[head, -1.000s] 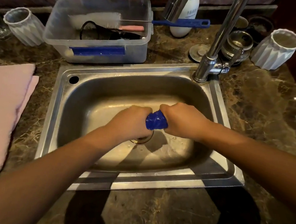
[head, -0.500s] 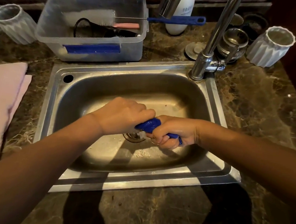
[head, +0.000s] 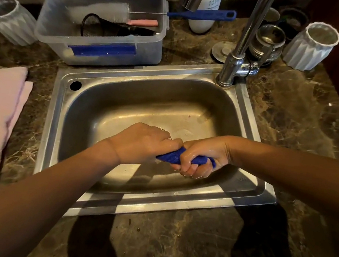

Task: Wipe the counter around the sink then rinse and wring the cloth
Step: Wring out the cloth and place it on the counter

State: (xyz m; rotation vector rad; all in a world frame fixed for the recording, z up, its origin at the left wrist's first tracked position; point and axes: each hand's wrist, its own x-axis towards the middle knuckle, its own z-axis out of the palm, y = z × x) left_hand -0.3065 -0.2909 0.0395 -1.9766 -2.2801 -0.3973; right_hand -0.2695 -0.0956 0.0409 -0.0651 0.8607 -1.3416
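A: Where is the blue cloth [head: 175, 157] right now?

B: Low in the centre of the frame, over the basin of the steel sink [head: 247, 191], rolled into a tight rope. Its long axis runs left to right across the picture, and it sits directly between the two fists.

A: And the hands?

B: The left hand [head: 141, 144] is fully closed over the rope's left end, knuckles up. The right hand [head: 200, 158] is fully closed over the right end, turned palm up so the wet fingers [head: 187, 168] show curled around the blue. The fists touch at the knuckles, so only a short piece of cloth shows between them and a stub past the right palm.

A: So which hand matters for the next twist?

B: Both are equally on it. I judge this to be the wringing step; any further squeeze would come from counter-rotating about that left-right axis, over the sink so drips fall inside.

A: Containers nearby?

B: A clear plastic tub [head: 113, 57] on the tabletop [head: 172, 250] at upper left holds a white bottle brush [head: 99, 14], a black mesh strainer [head: 95, 27] and a blue-edged tool I cannot identify. Ribbed white cups stand at far upper left [head: 12, 21] and upper right [head: 313, 47]; what they hold, I cannot tell. The faucet [head: 238, 52] shows no stream.
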